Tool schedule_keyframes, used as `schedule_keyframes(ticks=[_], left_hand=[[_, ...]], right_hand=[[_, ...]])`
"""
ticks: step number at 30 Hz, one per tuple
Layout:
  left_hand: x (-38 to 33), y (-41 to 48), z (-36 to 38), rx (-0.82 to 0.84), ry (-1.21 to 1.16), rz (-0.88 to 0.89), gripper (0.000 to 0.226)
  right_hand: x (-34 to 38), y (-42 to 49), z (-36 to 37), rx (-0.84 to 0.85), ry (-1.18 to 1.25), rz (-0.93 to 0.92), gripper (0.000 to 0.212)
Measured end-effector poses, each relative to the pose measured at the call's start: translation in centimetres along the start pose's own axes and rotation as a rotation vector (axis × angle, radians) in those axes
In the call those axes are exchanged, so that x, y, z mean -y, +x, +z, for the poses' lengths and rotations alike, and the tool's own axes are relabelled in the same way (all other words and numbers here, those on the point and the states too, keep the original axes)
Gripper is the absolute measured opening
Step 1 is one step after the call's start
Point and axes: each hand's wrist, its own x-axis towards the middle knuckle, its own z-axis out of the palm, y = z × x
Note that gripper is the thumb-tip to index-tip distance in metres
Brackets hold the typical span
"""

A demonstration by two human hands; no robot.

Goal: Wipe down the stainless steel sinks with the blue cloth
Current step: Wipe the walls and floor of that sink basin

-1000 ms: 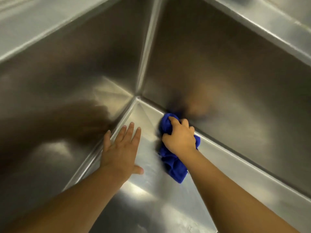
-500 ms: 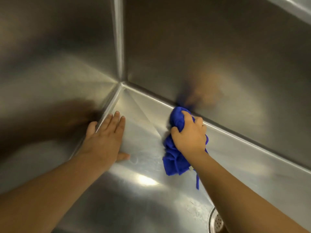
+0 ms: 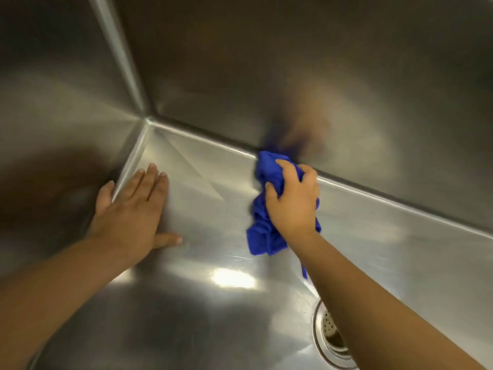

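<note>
Right hand [image 3: 293,204] grips the bunched blue cloth [image 3: 262,236], fingers curled over its upper folds, pressing it on the sink [image 3: 213,316] floor against the back-wall seam; loose folds trail below the palm. Left hand [image 3: 130,217] lies flat, fingers straight, near the corner. Since half a second earlier, the cloth has shifted rightward along the seam; more of the drain [image 3: 329,335] shows.

left hand [image 3: 133,212] flat, right hand [image 3: 293,201] fingers [image 3: 286,166] curled

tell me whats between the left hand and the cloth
Only bare sink floor lies between the left hand and the cloth, as the head view shows.
</note>
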Motion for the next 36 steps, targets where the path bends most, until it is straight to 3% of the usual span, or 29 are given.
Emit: schedule_keyframes(ticks=[3,5,10,13,15,18,22,24,27,31,33,36], left_hand=[[-0.6,0.3,-0.6,0.000,-0.013,0.008,0.110],[-1.5,0.6,-1.0,0.003,0.008,0.025,0.108],[-4.6,1.0,-1.1,0.004,0.008,0.062,0.100],[-6.4,0.7,-0.8,-0.003,0.007,0.115,0.097],[-6.9,0.3,-0.6,0.012,0.031,0.160,0.098],[-7.5,0.0,-0.5,0.031,0.036,0.258,0.094],[-8.7,0.3,-0.8,0.023,0.019,0.287,0.085],[-9.9,0.4,-0.9,0.025,0.069,0.294,0.080],[-11.8,0.4,-1.0,0.022,0.120,0.294,0.076],[-13.4,0.6,-0.7,0.009,0.105,0.303,0.079],[-13.9,0.6,-0.4,-0.003,0.107,0.334,0.082],[-15.0,0.9,-0.4,-0.044,0.080,0.374,0.085]], right_hand=[[-2.4,-0.6,-1.5,0.000,-0.101,0.217,0.048],[-0.9,-0.6,-0.5,0.022,-0.140,0.240,0.048],[3.9,-1.4,2.4,0.138,-0.157,-0.088,0.053],[0.7,-0.9,1.2,0.136,-0.130,-0.243,0.052],[-2.9,-0.6,-0.2,0.071,-0.083,-0.172,0.051],[-8.9,-0.6,-3.4,-0.042,-0.125,0.088,0.050],[-11.0,-0.4,-5.2,-0.028,-0.184,0.308,0.047],[-9.0,-0.3,-4.1,-0.014,-0.209,0.290,0.047],[-6.2,-0.8,-2.3,0.041,-0.207,0.057,0.049],[-8.7,-0.3,-3.6,0.083,-0.167,-0.129,0.049],[-11.6,0.0,-4.9,0.050,-0.149,-0.091,0.049],[-17.0,-0.3,-7.3,-0.030,-0.134,0.112,0.048]])
